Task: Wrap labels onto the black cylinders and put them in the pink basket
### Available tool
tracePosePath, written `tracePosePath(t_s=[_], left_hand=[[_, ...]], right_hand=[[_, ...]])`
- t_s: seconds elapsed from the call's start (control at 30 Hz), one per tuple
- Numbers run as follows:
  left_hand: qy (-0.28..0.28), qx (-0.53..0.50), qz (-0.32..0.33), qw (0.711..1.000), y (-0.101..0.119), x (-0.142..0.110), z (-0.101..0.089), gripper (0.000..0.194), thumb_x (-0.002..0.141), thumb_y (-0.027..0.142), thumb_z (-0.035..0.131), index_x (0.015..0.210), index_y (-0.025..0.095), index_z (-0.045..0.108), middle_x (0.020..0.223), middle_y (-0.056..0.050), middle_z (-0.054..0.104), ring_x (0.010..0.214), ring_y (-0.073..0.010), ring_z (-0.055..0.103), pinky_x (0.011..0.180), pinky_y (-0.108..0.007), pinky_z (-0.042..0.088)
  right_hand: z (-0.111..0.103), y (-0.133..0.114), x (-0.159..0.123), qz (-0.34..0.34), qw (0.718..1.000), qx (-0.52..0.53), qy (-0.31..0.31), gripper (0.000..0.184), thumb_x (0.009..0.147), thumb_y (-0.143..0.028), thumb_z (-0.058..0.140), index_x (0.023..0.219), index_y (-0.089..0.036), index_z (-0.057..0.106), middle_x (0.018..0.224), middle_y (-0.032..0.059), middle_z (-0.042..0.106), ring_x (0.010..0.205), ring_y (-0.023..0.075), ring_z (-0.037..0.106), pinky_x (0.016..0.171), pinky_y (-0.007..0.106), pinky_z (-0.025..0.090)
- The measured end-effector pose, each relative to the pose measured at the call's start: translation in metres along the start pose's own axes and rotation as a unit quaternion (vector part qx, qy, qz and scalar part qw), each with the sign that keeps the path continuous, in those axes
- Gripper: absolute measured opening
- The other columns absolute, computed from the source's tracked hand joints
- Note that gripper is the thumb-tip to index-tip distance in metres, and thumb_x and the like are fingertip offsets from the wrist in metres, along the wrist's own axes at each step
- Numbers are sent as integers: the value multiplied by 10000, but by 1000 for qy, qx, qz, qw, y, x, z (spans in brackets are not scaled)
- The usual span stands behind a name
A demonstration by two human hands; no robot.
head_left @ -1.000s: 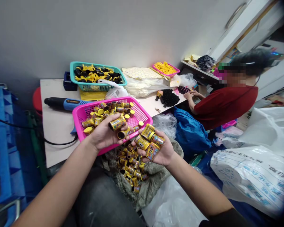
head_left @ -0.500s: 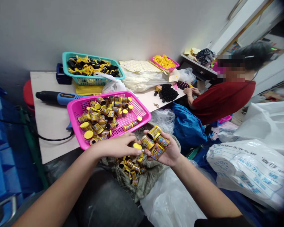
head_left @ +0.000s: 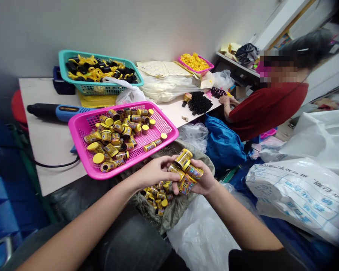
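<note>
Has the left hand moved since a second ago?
Yes. Judged against the pink basket, the left hand has moved rightward, from over its near rim to the jars in the right hand.

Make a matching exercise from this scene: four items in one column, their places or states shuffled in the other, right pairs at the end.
Column one
1. Teal basket
2. Right hand
3. Blue-and-black tool
4. Woven sack

Column two
A. Lying on the white table by the large pink basket
B. Grey-green, slumped open around more small containers
C. Filled with black and yellow pieces
D. Cupping several yellow containers

Pairs: 1-C; 2-D; 3-A; 4-B
</note>
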State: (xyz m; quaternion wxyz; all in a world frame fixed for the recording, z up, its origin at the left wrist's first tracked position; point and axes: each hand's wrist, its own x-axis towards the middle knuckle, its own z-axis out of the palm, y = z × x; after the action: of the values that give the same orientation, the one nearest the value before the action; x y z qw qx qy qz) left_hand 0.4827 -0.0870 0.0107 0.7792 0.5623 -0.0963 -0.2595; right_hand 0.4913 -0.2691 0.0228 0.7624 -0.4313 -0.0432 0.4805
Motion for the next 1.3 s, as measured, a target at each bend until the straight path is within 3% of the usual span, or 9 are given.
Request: tracePosePath(t_s=[0.07, 0.27, 0.57, 0.7, 0.8, 0.9, 1.0, 1.17, 1.3], left_hand=[[-22, -10, 0, 1000, 5, -4, 1, 436, 650, 255, 781, 1029, 155, 590, 1035, -48, 663, 958, -206, 626, 873, -357, 463], [18, 117, 83, 989, 23, -12, -4, 319, 735, 283, 702, 1025, 179, 620, 931, -17, 651, 858, -177, 596, 757, -301, 453], [15, 113, 85, 990, 32, -14, -5, 298, 744, 269, 659, 1020, 176, 597, 1083, -54, 634, 988, -208, 567, 829, -310, 418], [16, 145, 78, 986, 31, -15, -6, 311, 754, 292, 644, 1034, 174, 578, 985, -40, 620, 903, -195, 564, 771, -303, 424], [51, 182, 111, 976, 31, -15, -9, 256, 746, 265, 635, 977, 180, 565, 919, -17, 581, 825, -167, 538, 712, -279, 412], [76, 169, 125, 975, 33, -17, -9, 219, 771, 249, 587, 976, 191, 535, 921, -9, 556, 792, -149, 528, 695, -270, 420], [47, 129, 96, 986, 33, -20, -6, 253, 820, 297, 557, 1052, 210, 509, 932, -6, 551, 742, -138, 540, 674, -273, 446], [51, 152, 120, 980, 34, -24, -3, 233, 830, 290, 567, 1046, 207, 540, 888, 1, 533, 785, -144, 517, 701, -261, 430], [30, 180, 130, 975, 43, -28, -4, 228, 847, 244, 516, 1069, 200, 542, 969, -14, 557, 846, -153, 523, 777, -277, 429]], right_hand=[[0, -4, -1, -6, 1000, -1, -18, 598, 746, -516, 418, 1232, -167, 442, 997, 124, 605, 741, 238, 630, 599, 364, 502], [-1, -17, -4, -35, 999, 6, -35, 612, 748, -550, 377, 1290, -270, 332, 1093, 110, 563, 647, 223, 638, 436, 276, 446], [-4, -10, -2, -20, 1000, -11, 10, 649, 770, -627, 246, 1315, -283, 327, 1166, 134, 521, 735, 227, 634, 444, 273, 449], [-6, -11, -3, -31, 999, -3, -12, 632, 769, -605, 306, 1310, -280, 341, 1191, 126, 528, 698, 216, 640, 458, 272, 446], [-11, -9, -3, -41, 999, 6, -23, 613, 779, -570, 397, 1319, -281, 355, 1168, 112, 559, 711, 217, 643, 495, 292, 468], [-21, 6, 5, -50, 998, -5, 30, 566, 768, -505, 538, 1252, -225, 451, 1082, 93, 604, 736, 205, 639, 583, 312, 498], [-34, 33, 21, -34, 993, -34, 104, 355, 844, -447, 534, 1083, -185, 569, 967, 60, 630, 740, 154, 623, 683, 287, 502], [-53, 80, 49, 50, 984, -72, 155, 294, 945, -439, 438, 895, -197, 596, 717, 25, 586, 552, 117, 536, 520, 258, 449], [-58, 99, 53, 79, 975, -86, 190, 327, 933, -484, 434, 842, -200, 567, 655, 15, 528, 604, 146, 568, 551, 293, 460]])
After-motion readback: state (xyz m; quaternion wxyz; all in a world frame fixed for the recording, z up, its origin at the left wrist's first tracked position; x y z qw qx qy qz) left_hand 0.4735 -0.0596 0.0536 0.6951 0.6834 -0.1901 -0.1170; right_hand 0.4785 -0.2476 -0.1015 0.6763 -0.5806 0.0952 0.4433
